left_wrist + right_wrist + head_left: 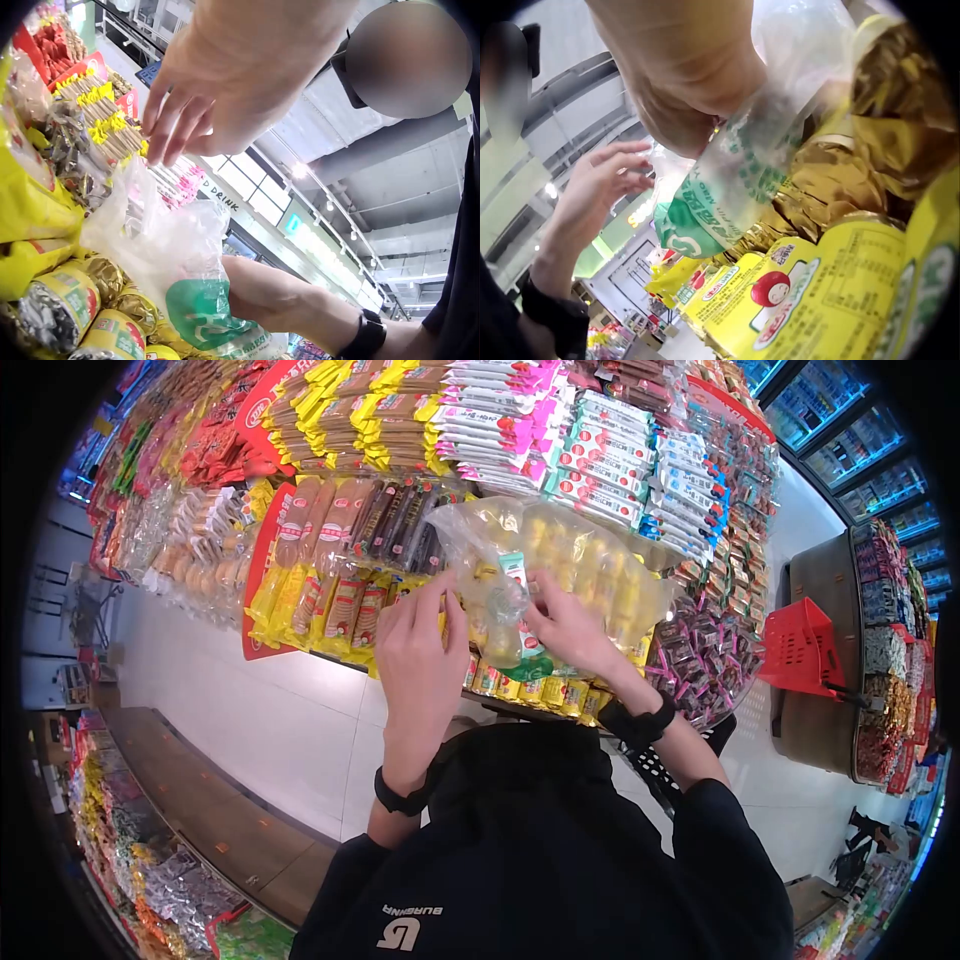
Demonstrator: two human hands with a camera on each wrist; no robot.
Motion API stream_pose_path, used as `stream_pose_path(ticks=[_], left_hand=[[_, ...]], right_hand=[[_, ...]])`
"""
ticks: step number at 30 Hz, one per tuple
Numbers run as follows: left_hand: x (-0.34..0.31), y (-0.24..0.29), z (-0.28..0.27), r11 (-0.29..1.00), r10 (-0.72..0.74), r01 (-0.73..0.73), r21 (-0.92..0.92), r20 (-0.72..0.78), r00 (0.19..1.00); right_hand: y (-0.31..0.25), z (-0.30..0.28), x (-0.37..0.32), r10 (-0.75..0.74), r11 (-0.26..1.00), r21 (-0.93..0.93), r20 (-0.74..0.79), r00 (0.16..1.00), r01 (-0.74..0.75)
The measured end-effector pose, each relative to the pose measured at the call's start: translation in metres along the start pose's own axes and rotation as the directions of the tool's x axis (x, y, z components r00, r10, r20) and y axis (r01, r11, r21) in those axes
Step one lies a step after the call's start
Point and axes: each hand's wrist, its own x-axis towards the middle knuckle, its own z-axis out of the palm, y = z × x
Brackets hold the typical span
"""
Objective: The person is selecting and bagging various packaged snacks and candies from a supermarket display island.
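A thin clear plastic bag (pixel 505 605) with green print hangs in front of me, over rows of yellow-and-gold packs. My right hand (pixel 575 628) grips the bag from its right side; in the right wrist view its fingertips are hidden behind the bag (pixel 742 169). Between the hands, a slim white-and-green wrapped snack (pixel 513 568) shows at the bag. My left hand (pixel 425 635) is raised on the other side, fingers loosely bent and slightly apart, tips right at the bag's edge. The left wrist view shows those fingers (pixel 180 120) just above the crumpled rim.
Packaged snacks fill the display: brown sausages (pixel 335 520) and yellow packs (pixel 345 610) to the left, pink-and-white bars (pixel 495 420) behind. Purple-wrapped sweets (pixel 705 660) lie at the right corner. A red basket (pixel 800 645) stands beyond them, near lit coolers (pixel 860 450).
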Motion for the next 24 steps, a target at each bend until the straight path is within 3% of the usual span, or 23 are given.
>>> stream_pose_path(ticks=[1, 4, 5, 9, 11, 14, 15, 18, 21, 23, 24], left_hand=[[0.000, 0.001, -0.001, 0.997, 0.072, -0.077, -0.030, -0.145, 0.987], [-0.005, 0.006, 0.011, 0.923, 0.321, -0.325, -0.208, -0.054, 0.945], [-0.009, 0.007, 0.015, 0.933, 0.328, -0.311, -0.183, 0.073, 0.942], [-0.019, -0.014, 0.033, 0.981, 0.190, -0.187, -0.042, 0.315, 0.930], [-0.020, -0.019, 0.036, 0.980, 0.198, -0.194, -0.041, 0.306, 0.931], [-0.017, -0.015, 0.034, 0.980, 0.196, -0.197, -0.019, 0.221, 0.955], [-0.014, -0.011, 0.030, 0.980, 0.196, -0.198, -0.009, 0.180, 0.964], [-0.009, 0.008, 0.014, 0.949, -0.053, 0.054, -0.312, 0.011, 0.999], [-0.008, 0.004, 0.005, 0.884, -0.015, 0.044, -0.465, 0.065, 0.998], [-0.012, -0.003, 0.001, 0.842, -0.010, 0.111, -0.528, 0.190, 0.982], [-0.014, -0.006, 0.000, 0.819, -0.004, 0.147, -0.555, 0.250, 0.968]], right_hand=[[0.005, 0.006, 0.003, -0.008, 1.000, 0.026, 0.023, 1.000, 0.007], [0.007, 0.006, 0.008, 0.003, 0.999, -0.035, 0.042, 0.999, -0.001], [0.006, 0.004, 0.010, 0.009, 1.000, -0.003, 0.033, 0.999, -0.009], [-0.011, -0.026, -0.003, 0.017, 0.987, 0.158, -0.033, 0.999, -0.012], [-0.009, -0.036, -0.010, -0.038, 0.959, 0.279, -0.075, 0.996, 0.058], [-0.037, -0.047, -0.026, -0.015, 0.928, 0.371, -0.029, 0.999, 0.025], [-0.041, -0.049, -0.029, -0.027, 0.949, 0.314, -0.025, 0.999, 0.033], [-0.046, -0.048, -0.036, -0.052, 0.984, 0.175, 0.022, 0.998, 0.047], [-0.050, -0.045, -0.037, -0.097, 0.987, 0.136, 0.087, 0.992, 0.084], [-0.054, -0.041, -0.035, -0.177, 0.973, 0.168, 0.084, 0.981, 0.161], [-0.055, -0.040, -0.033, -0.148, 0.952, 0.283, 0.083, 0.985, 0.119]])
